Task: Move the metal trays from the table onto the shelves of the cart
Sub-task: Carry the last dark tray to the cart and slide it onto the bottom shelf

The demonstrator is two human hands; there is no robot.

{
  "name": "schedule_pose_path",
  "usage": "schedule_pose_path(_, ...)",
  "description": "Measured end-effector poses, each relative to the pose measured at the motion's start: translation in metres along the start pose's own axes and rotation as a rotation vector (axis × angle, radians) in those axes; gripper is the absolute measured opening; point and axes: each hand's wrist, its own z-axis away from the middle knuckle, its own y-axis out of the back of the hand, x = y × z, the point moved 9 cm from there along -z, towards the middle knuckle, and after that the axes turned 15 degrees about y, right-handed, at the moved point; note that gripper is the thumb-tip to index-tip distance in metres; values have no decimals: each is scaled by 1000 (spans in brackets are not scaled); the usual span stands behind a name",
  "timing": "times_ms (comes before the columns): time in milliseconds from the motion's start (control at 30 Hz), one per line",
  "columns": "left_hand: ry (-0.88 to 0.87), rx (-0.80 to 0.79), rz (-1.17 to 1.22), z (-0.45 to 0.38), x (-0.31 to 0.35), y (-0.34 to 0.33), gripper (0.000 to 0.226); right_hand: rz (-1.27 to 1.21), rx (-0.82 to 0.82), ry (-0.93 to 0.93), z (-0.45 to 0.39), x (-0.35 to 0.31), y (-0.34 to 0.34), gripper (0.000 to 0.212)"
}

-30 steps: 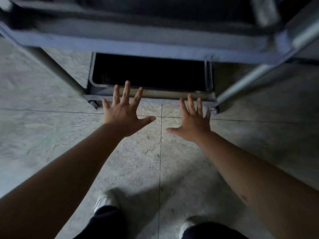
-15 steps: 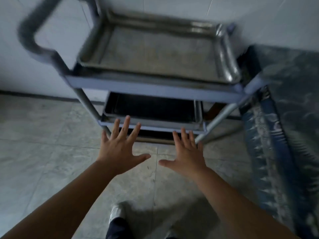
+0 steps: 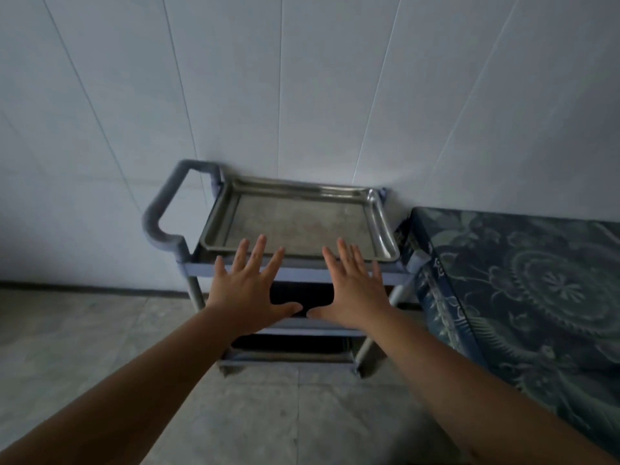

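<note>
The view has been raised from the floor and lowest shelf to the whole cart (image 3: 295, 273), now seen against the wall (image 3: 302, 78). A metal tray (image 3: 298, 218) is seated on the top shelf; darker trays appear to lie on the middle and bottom shelves (too dim to confirm). Loading is judged complete or nearly so. The patterned table (image 3: 536, 280) stands just beside the cart's right edge, with no tray visible on the part shown. Open floor (image 3: 84, 347) lies to the left, beyond the handle (image 3: 161, 209). The left hand (image 3: 250, 293) and right hand (image 3: 352, 290) are held out empty, fingers spread, before the top shelf's front edge.
</note>
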Motion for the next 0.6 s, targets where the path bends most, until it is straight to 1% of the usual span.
schedule_pose_path(100, -60, 15, 7, -14, -8, 18, 117, 39, 0, -27, -14, -5, 12, 129)
schedule_pose_path(300, -145, 16, -14, -44, -29, 27, 115, 52, -27, -97, -38, -8, 2, 128)
schedule_pose_path(467, -157, -54, -11, -83, -36, 2, 115, 8, -58, -107, -61, 3, -20, 124)
schedule_pose_path(600, -170, -116, -56, -121, -27, -35, 116, -92, -71, -140, -90, 34, -43, 119)
